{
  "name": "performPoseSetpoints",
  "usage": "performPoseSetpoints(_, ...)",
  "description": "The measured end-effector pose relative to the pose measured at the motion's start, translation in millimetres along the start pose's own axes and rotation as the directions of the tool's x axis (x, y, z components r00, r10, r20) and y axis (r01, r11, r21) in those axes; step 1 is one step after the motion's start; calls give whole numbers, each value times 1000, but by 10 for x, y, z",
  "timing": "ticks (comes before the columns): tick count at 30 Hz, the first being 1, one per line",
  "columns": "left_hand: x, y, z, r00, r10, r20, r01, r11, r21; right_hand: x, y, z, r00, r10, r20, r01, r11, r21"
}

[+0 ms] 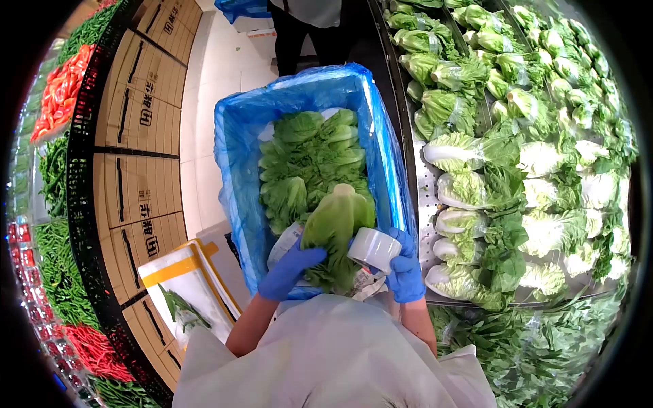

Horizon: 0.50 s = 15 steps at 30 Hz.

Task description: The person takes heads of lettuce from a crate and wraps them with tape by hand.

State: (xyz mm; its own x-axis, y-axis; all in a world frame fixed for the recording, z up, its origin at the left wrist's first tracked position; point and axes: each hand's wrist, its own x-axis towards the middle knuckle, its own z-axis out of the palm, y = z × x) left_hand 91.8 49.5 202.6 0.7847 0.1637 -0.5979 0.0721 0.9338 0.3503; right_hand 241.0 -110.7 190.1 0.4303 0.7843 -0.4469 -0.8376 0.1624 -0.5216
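Observation:
My left hand (292,270), in a blue glove, is closed around the lower left side of a lettuce (335,221), whose pale cut base points away from me. A wide roll of tape (375,249), whitish on its outside, is gripped in my gloved right hand (407,273) close against the lettuce's right side. Both hands are over the near end of a crate lined with blue plastic (236,160). Inside it lie several more heads of lettuce (303,156). A crumpled white piece with print (286,246) shows beside my left hand.
On the right, a sloped display holds rows of wrapped lettuces (449,109) and napa cabbages (462,190). Stacked cardboard boxes (146,190) line the left, below red and green peppers (62,92). A white foam box (180,285) stands left of me. A person (299,41) stands beyond the crate.

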Motion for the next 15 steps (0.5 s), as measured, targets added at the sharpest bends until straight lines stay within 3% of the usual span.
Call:
performPoseSetpoints(2,90,-67,-85,999,-20,37,16,996,91,-3,-46,-2,999,-32,-17,31,998,-62)
performPoseSetpoints(3,189,-136,-135,982,184,41,-186,915,357,24,-78,-85,994,-12,112,22,996,-84)
performPoseSetpoints(4,250,-171,-155,923,371,100,-356,727,587,34,-104,-114,971,13,237,13,994,-109)
performPoseSetpoints(5,273,-147,-182,924,369,99,-354,731,584,-5,-122,-109,972,14,234,12,994,-111)
performPoseSetpoints(7,270,-37,-306,885,429,181,-432,612,663,-128,-168,-67,999,36,-25,-41,973,-226)
performPoseSetpoints(8,187,22,-402,886,459,74,-336,524,782,-180,-167,-123,998,49,-33,-56,972,-228)
performPoseSetpoints(10,26,126,-706,886,382,-263,-133,753,645,-266,-174,-326,961,15,-277,-49,992,-117)
performPoseSetpoints(12,-30,142,-1625,769,582,-265,-171,585,793,-287,-135,-577,938,-9,-348,-47,987,-151)
performPoseSetpoints(13,-115,225,-1658,697,647,-310,-309,661,684,-275,-104,-722,912,-48,-408,-32,982,-187)
performPoseSetpoints(15,-235,396,-1840,586,710,-391,-395,671,628,-227,-44,-850,918,-59,-393,-36,972,-231)
